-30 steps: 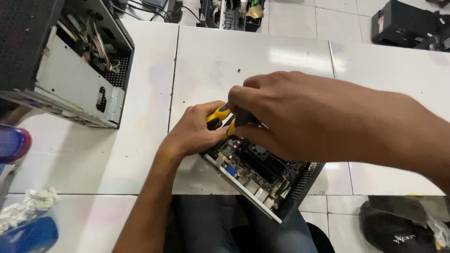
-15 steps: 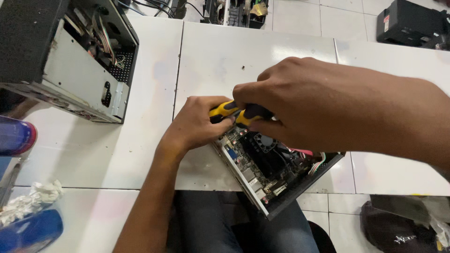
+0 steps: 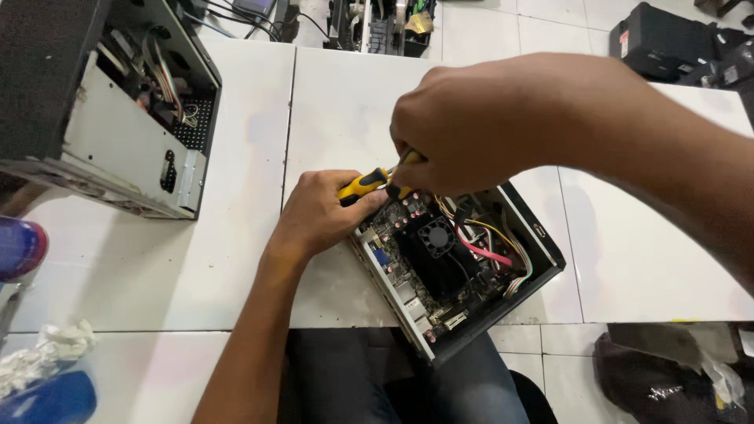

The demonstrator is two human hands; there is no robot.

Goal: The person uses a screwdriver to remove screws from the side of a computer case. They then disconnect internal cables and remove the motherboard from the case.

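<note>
Fingers (image 3: pixel 440 177) of the right hand (image 3: pixel 479 126) are curled shut around the upper part of a yellow-and-black screwdriver (image 3: pixel 369 184), whose handle shows just left of and below the knuckles. Fingers (image 3: pixel 369 208) of the left hand (image 3: pixel 318 216) are bent together under the same handle, the thumb pressed along its underside, so both hands grip the tool at once; the tip is hidden behind the right hand. Directly below and right of both sets of fingers sits a small open computer case (image 3: pixel 542 251), black-walled, tilted on the near edge of the white desk (image 3: pixel 345 94) and overhanging it toward the person's lap. Inside it, just below the right fingers, lie a green circuit board (image 3: pixel 397 271) and a black cooling fan (image 3: pixel 436 235); to the right of the fan run red, yellow and pink cables (image 3: pixel 491 247). Well apart to the left of the left fingers stands a larger open computer chassis (image 3: pixel 110 149) of grey metal with loose wiring visible inside. Far down-left of the fingers, a blue container (image 3: pixel 20 247) and crumpled white material (image 3: pixel 47 353) lie at the frame edge. A black bag (image 3: pixel 667 39) rests on the tiled floor beyond the right forearm.
</note>
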